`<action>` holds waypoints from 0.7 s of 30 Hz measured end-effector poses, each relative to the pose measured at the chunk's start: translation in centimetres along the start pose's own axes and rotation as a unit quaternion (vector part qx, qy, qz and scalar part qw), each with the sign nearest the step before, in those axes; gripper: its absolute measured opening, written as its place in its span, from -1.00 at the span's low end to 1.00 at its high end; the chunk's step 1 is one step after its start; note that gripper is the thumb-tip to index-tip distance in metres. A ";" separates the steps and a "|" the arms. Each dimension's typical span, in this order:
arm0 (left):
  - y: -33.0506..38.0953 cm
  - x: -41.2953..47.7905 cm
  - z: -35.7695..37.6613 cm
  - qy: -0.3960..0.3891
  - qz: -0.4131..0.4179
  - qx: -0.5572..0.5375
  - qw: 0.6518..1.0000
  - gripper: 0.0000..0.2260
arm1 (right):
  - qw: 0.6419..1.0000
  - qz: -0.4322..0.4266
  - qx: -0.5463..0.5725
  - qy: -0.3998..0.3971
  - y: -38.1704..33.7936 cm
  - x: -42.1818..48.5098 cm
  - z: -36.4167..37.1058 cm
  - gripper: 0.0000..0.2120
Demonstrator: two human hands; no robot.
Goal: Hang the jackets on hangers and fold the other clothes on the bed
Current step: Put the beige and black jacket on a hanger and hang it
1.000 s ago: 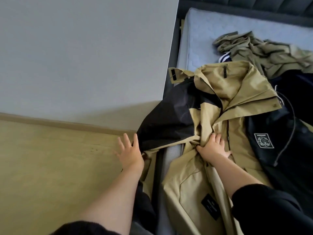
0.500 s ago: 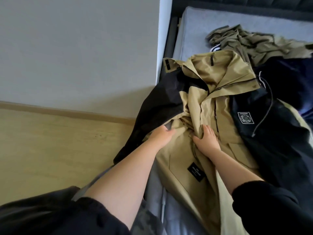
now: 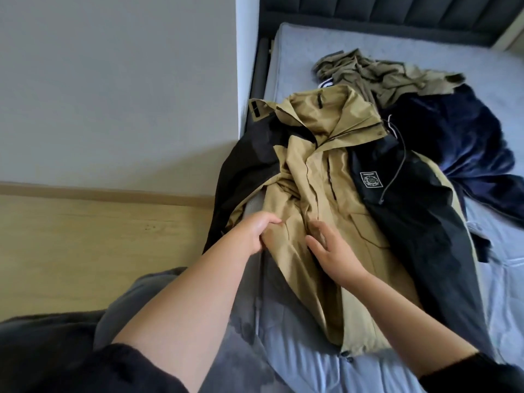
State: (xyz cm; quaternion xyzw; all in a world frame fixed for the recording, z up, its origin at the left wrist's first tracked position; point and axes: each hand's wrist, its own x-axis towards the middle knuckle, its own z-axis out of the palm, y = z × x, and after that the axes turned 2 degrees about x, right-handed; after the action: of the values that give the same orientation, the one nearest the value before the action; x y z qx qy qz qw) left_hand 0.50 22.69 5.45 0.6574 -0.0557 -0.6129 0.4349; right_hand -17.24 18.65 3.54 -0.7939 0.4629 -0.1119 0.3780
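Straightening the jacket at the nine o'clock edge of the bed for hanging, with the left hand gripping its tan front flap and the right hand, at three o'clock of it, open-fingered on the cloth; next likely needing a hanger, none visible.

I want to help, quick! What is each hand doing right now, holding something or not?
Left hand: grips the edge of the tan jacket.
Right hand: open, fingers spread, holding nothing.

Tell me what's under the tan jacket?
The jacket lies on the bed. Some blue clothes poke out from under its black sleeve, green clothes from behind its hood. Anything else underneath is covered.
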 end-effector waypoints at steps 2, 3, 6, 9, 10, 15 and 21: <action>-0.1 -0.6 0.7 -0.006 0.009 -0.053 0.999 -0.87 | 0.999 -0.001 0.027 -0.020 0.2 -2.1 -0.1 -0.56; -0.2 -0.8 1.1 -0.013 0.011 -0.076 0.997 -0.86 | 0.999 0.004 0.032 -0.042 0.3 -2.9 -0.2 -0.50; 0.1 -2.1 2.1 -0.042 0.034 -0.163 0.985 -0.90 | 0.996 0.011 -0.047 -0.071 0.8 -4.0 0.5 -0.17; 0.4 -3.3 2.8 -0.111 0.081 -0.216 0.967 -0.71 | 0.998 0.024 -0.040 0.036 0.5 -3.6 1.0 -0.67; 0.3 -3.2 3.0 -0.102 0.118 -0.151 0.976 -0.66 | 0.997 0.036 0.009 0.069 0.2 -3.4 0.4 -0.86; -1.3 -1.1 2.5 0.105 0.381 0.461 0.794 -0.62 | 0.981 0.040 0.088 0.167 -1.1 -1.6 -4.4 -0.65; -2.0 0.1 3.3 0.067 0.403 0.380 0.830 -0.50 | 0.993 -0.076 0.013 0.085 -4.8 -0.8 -8.0 -0.64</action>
State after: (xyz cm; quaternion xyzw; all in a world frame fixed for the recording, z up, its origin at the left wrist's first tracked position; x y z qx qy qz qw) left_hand -3.21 22.17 4.49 0.7291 -0.5149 -0.2683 0.3623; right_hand -18.74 16.68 12.55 -0.8094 0.4301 -0.2136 0.3379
